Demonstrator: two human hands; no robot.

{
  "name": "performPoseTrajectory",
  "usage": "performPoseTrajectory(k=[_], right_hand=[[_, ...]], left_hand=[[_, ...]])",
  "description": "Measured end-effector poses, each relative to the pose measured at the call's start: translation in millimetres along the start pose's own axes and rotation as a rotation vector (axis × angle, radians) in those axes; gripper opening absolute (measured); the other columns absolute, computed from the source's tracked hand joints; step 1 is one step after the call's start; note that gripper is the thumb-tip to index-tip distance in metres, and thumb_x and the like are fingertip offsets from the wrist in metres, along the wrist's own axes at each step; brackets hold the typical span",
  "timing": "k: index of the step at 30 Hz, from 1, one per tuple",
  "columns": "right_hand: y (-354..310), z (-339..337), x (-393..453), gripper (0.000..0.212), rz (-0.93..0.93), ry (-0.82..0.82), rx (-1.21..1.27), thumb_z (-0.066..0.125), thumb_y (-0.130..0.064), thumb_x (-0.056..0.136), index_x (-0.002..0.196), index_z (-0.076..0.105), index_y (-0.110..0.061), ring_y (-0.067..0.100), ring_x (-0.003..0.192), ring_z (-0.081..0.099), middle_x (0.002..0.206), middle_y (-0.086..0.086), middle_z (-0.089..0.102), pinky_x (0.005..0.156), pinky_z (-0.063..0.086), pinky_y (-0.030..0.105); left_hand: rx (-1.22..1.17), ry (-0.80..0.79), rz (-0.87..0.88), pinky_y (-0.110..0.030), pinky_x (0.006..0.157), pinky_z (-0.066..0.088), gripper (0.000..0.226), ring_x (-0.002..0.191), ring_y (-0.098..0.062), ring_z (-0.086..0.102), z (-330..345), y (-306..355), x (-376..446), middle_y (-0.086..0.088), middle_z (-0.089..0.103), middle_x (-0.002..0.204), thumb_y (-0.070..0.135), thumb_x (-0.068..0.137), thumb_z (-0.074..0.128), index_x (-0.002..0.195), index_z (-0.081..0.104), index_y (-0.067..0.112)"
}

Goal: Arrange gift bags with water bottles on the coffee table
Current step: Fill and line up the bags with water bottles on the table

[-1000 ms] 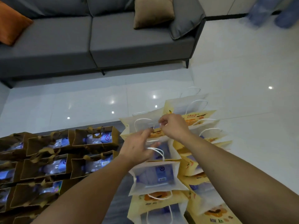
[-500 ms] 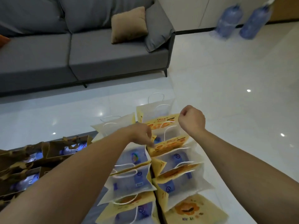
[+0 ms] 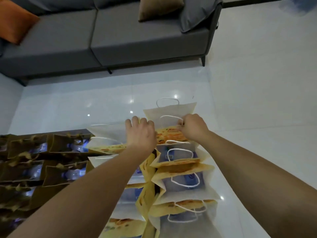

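Observation:
Two columns of yellow-and-white gift bags stand on the coffee table, each showing a water bottle (image 3: pixel 186 182) inside. My left hand (image 3: pixel 140 133) grips the top edge of the far left-column yellow bag (image 3: pixel 106 148). My right hand (image 3: pixel 193 127) pinches the white cord handle of the far right-column yellow bag (image 3: pixel 171 134). Behind it stands a plain white bag (image 3: pixel 171 109). Brown gift bags (image 3: pixel 51 157) with bottles fill the left side of the table.
A grey sofa (image 3: pixel 120 40) with an orange cushion (image 3: pixel 13 23) and a tan cushion (image 3: pixel 159 7) runs along the back. Glossy white floor tiles (image 3: pixel 257 100) lie between the sofa and the table and off to the right.
Both hands moved forward onto the far bags: the left now grips a bag edge, and the right, a bare fist before, now pinches a cord handle. The view swung back left.

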State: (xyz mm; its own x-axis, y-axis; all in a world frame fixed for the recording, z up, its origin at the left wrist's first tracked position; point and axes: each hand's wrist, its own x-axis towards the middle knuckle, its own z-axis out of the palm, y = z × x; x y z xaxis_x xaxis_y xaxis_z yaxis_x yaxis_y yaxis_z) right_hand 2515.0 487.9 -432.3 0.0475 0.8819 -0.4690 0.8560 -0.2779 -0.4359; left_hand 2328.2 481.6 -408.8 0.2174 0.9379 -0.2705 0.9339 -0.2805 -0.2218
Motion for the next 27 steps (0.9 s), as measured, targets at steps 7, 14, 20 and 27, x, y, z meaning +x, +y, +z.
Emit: performPoseTrajectory(k=[7,14,20,27], right_hand=[[7.2,5.6,16.3,0.013,0.042,-0.051,0.014,0.065,-0.032,0.097,0.102,0.068,-0.020,0.012,0.076,0.060,0.082,-0.006,0.060,0.061,0.041,0.023],[4.0,5.0,9.0,0.016,0.058,-0.018,0.078,0.065,-0.030,0.098,0.110,0.068,-0.020,0.012,0.078,0.059,0.091,-0.005,0.063,0.068,0.044,0.024],[7.9,1.3,-20.6,0.025,-0.018,0.113,0.259,0.074,-0.029,0.091,0.115,0.068,-0.026,0.016,0.094,0.063,0.101,-0.007,0.064,0.068,0.041,0.019],[-25.3,-17.8,-10.4,0.077,-0.076,0.350,-0.030,0.080,-0.035,0.083,0.148,0.039,-0.026,0.024,0.128,0.045,0.148,0.004,0.045,0.102,0.044,0.037]], left_hand=[[-0.259,0.024,-0.067,-0.044,0.097,0.036,0.033,0.119,-0.028,0.048,10.2,14.5,11.2,-0.003,0.065,0.122,0.036,0.105,0.039,0.133,0.052,0.024],[-0.268,0.008,-0.046,-0.044,0.099,0.038,0.039,0.121,-0.029,0.049,15.5,11.0,4.2,-0.004,0.062,0.127,0.035,0.104,0.041,0.140,0.045,0.022],[-0.402,-0.017,-0.072,-0.043,0.108,0.036,0.050,0.132,-0.028,0.043,19.9,13.5,-10.1,-0.004,0.052,0.144,0.032,0.101,0.050,0.148,0.040,0.019],[-0.483,-0.067,-0.043,-0.040,0.103,0.043,0.049,0.128,-0.027,0.048,12.8,7.3,-22.4,-0.005,0.054,0.143,0.027,0.099,0.053,0.146,0.044,0.017]])
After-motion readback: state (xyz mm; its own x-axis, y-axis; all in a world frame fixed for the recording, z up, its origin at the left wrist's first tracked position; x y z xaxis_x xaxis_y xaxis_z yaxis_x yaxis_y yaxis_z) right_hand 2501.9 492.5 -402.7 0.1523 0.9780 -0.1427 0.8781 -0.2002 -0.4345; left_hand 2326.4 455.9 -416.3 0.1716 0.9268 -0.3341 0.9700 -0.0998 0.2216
